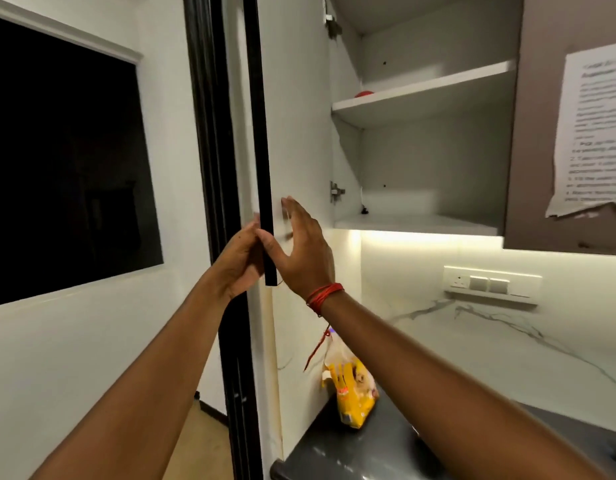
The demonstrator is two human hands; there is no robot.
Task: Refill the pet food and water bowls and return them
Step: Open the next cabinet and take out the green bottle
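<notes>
left hand is wrapped round the black edge of the open cabinet door. right hand is flat and spread against its inner face, holding nothing. the yellow pet food bag stands on the dark counter below, right under my right forearm. no bowls in view. my worry: if i swing the door hard, the left fingers curled behind that edge could get pinched. dropping my right arm carelessly could knock the bag over and spill it.
</notes>
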